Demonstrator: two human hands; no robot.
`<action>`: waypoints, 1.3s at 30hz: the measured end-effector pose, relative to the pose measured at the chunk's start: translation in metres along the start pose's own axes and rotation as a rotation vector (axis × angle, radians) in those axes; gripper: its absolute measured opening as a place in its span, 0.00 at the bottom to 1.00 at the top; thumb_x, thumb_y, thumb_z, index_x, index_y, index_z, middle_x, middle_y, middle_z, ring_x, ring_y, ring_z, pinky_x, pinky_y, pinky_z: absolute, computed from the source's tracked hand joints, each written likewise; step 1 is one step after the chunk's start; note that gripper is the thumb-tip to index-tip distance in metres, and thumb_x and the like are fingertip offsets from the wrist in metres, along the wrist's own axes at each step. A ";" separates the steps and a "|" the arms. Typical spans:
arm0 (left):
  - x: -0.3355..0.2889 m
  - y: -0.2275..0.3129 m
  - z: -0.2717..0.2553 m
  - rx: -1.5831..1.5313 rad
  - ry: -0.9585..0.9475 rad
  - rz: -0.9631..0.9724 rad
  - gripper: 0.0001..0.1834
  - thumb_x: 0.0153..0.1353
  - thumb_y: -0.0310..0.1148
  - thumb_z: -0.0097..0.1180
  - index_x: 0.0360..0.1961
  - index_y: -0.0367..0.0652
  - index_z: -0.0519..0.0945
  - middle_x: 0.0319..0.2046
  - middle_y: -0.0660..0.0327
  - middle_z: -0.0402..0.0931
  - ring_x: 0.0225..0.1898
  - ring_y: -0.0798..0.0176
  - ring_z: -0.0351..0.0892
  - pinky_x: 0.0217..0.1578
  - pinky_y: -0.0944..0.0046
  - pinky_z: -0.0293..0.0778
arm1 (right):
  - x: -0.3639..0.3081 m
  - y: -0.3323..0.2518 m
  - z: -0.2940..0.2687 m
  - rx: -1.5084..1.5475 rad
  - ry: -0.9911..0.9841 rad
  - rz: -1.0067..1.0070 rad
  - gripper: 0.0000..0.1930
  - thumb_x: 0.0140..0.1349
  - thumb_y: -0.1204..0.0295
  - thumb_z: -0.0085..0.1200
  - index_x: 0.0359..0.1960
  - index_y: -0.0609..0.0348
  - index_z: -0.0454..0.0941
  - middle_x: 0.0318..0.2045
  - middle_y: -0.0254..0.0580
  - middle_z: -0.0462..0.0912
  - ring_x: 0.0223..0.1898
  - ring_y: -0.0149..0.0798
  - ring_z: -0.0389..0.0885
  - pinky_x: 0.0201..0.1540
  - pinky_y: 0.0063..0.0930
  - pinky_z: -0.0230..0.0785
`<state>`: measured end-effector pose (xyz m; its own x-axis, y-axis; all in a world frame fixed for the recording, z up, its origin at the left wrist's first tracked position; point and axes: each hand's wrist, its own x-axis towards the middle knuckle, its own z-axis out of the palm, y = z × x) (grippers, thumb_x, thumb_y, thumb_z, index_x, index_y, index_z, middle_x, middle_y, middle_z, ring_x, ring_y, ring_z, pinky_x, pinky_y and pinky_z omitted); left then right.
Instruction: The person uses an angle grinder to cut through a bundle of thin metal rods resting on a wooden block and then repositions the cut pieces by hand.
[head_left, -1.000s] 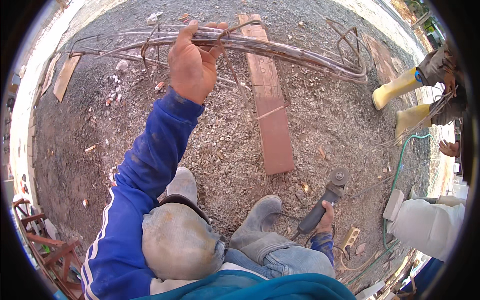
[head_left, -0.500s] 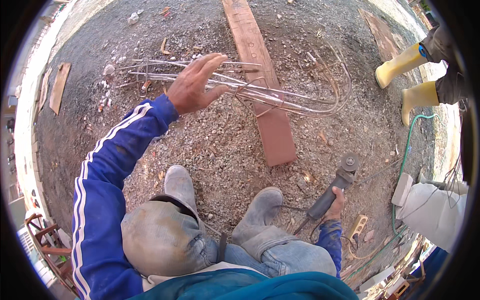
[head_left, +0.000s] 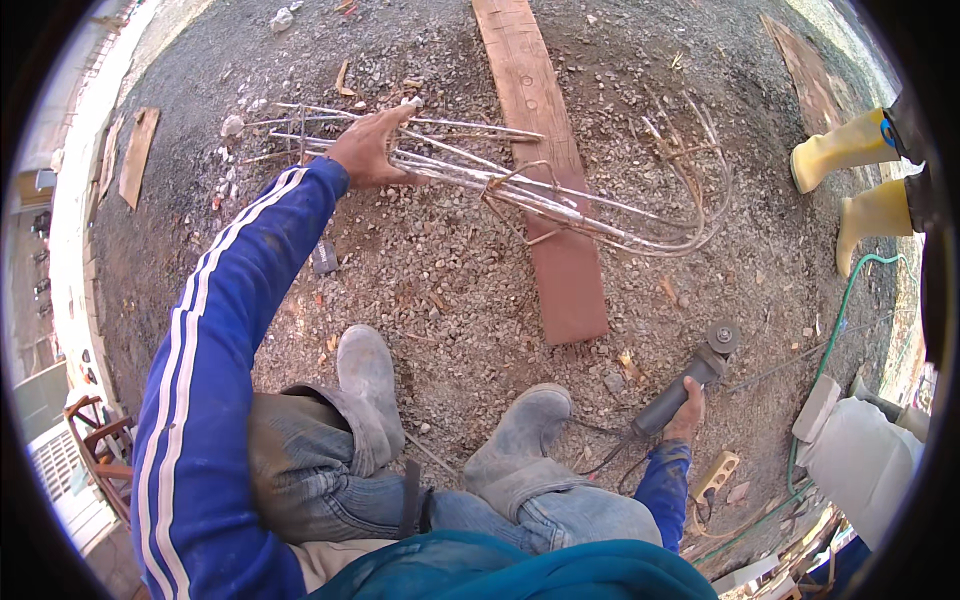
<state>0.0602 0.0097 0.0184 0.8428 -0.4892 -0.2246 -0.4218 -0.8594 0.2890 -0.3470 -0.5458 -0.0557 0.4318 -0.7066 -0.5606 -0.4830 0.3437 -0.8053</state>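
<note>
My left hand (head_left: 372, 150) reaches across a bundle of bent steel rods (head_left: 545, 203), thumb on the near side and fingers on the far side, closed around some of them. The bundle is bound with thin ties and lies across a reddish-brown wooden plank (head_left: 570, 290); its right end curves into hooks. My right hand (head_left: 686, 412) grips a dark angle grinder (head_left: 672, 400) by its body, low over the gravel at the right. The grinder's round disc (head_left: 722, 337) points away from me, apart from the rods. A cord trails from its rear end.
Another person's yellow boots (head_left: 845, 150) stand at the far right beside a green hose (head_left: 835, 310). A yellowish power strip (head_left: 716, 475) lies near my right forearm, by a whitish sack (head_left: 865, 460). My grey boots (head_left: 368, 385) rest on gravel. Wood scraps (head_left: 138, 158) lie at left.
My left hand has come down from above the rods and closed around them. The binding tie over the plank has tilted. The grinder stays in my right hand, and the view has shifted slightly.
</note>
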 end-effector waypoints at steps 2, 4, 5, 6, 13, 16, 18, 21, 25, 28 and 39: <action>-0.008 0.002 -0.005 -0.118 0.011 -0.017 0.66 0.41 0.69 0.71 0.74 0.43 0.56 0.69 0.48 0.64 0.71 0.44 0.61 0.71 0.49 0.58 | 0.002 0.003 -0.003 0.012 -0.020 0.016 0.18 0.56 0.59 0.60 0.39 0.62 0.76 0.26 0.44 0.79 0.25 0.41 0.79 0.30 0.33 0.75; -0.008 -0.001 -0.004 -0.059 0.069 -0.002 0.61 0.40 0.70 0.72 0.69 0.41 0.66 0.65 0.49 0.68 0.68 0.45 0.65 0.70 0.49 0.60 | 0.007 0.007 -0.009 0.001 -0.010 0.041 0.18 0.57 0.60 0.59 0.40 0.62 0.76 0.27 0.44 0.79 0.26 0.41 0.80 0.30 0.33 0.75; -0.011 0.005 -0.008 -0.074 0.019 -0.024 0.59 0.40 0.69 0.72 0.67 0.40 0.69 0.64 0.49 0.69 0.68 0.45 0.66 0.70 0.49 0.61 | 0.005 0.008 -0.008 -0.013 -0.013 0.042 0.18 0.57 0.60 0.59 0.39 0.63 0.76 0.28 0.45 0.79 0.26 0.41 0.80 0.31 0.33 0.75; -0.011 0.015 -0.014 -0.096 -0.023 -0.038 0.57 0.39 0.69 0.72 0.64 0.39 0.72 0.63 0.49 0.70 0.67 0.46 0.67 0.70 0.49 0.61 | 0.004 0.004 -0.007 -0.026 -0.010 0.031 0.18 0.57 0.60 0.59 0.39 0.63 0.76 0.28 0.45 0.80 0.26 0.41 0.81 0.31 0.33 0.75; -0.039 0.050 -0.004 -0.060 0.072 -0.070 0.54 0.40 0.79 0.63 0.49 0.34 0.81 0.46 0.53 0.75 0.52 0.49 0.75 0.57 0.47 0.67 | -0.005 0.000 -0.005 -0.312 0.084 -0.145 0.18 0.55 0.59 0.61 0.34 0.65 0.79 0.29 0.41 0.80 0.28 0.37 0.80 0.34 0.32 0.73; -0.049 0.073 -0.002 -0.089 0.028 -0.105 0.55 0.42 0.79 0.60 0.51 0.34 0.80 0.47 0.50 0.74 0.53 0.47 0.75 0.58 0.45 0.67 | 0.004 0.007 -0.020 -0.472 0.200 -0.158 0.19 0.56 0.58 0.60 0.34 0.66 0.80 0.29 0.39 0.80 0.30 0.34 0.79 0.34 0.32 0.71; -0.056 0.073 0.003 -0.094 0.015 -0.108 0.57 0.42 0.80 0.60 0.53 0.33 0.80 0.47 0.50 0.74 0.53 0.47 0.75 0.58 0.45 0.67 | 0.002 0.005 -0.012 -0.606 0.279 -0.170 0.24 0.58 0.54 0.57 0.39 0.68 0.80 0.33 0.45 0.83 0.36 0.41 0.83 0.40 0.36 0.72; -0.064 0.065 0.013 -0.100 -0.041 -0.101 0.59 0.42 0.80 0.59 0.57 0.32 0.78 0.50 0.47 0.74 0.55 0.45 0.74 0.59 0.45 0.67 | -0.018 -0.001 0.016 -0.836 0.438 -0.199 0.31 0.59 0.49 0.53 0.48 0.71 0.79 0.44 0.59 0.83 0.48 0.54 0.82 0.52 0.42 0.70; -0.072 0.067 0.024 -0.089 -0.067 -0.041 0.58 0.43 0.79 0.59 0.57 0.33 0.77 0.54 0.44 0.74 0.58 0.44 0.73 0.60 0.46 0.66 | -0.012 0.012 0.021 -0.917 0.564 -0.184 0.38 0.62 0.47 0.47 0.61 0.72 0.70 0.57 0.69 0.76 0.59 0.64 0.74 0.63 0.48 0.63; -0.086 0.063 0.021 -0.053 -0.054 -0.041 0.57 0.43 0.79 0.60 0.56 0.35 0.77 0.55 0.45 0.74 0.60 0.43 0.72 0.62 0.46 0.65 | -0.013 0.019 0.017 -0.895 0.466 -0.234 0.38 0.67 0.46 0.41 0.64 0.72 0.67 0.60 0.69 0.73 0.62 0.65 0.70 0.66 0.48 0.60; -0.127 0.076 0.060 -0.124 0.208 0.051 0.59 0.38 0.73 0.69 0.62 0.36 0.73 0.64 0.47 0.68 0.61 0.42 0.70 0.62 0.46 0.64 | 0.000 0.054 -0.029 -1.008 0.560 -0.249 0.37 0.73 0.41 0.34 0.55 0.68 0.77 0.53 0.65 0.80 0.57 0.63 0.76 0.60 0.50 0.64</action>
<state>-0.0987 -0.0026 0.0130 0.8773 -0.4797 -0.0143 -0.4324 -0.8030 0.4101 -0.3946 -0.5451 -0.0933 0.3256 -0.9445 -0.0446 -0.9246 -0.3081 -0.2240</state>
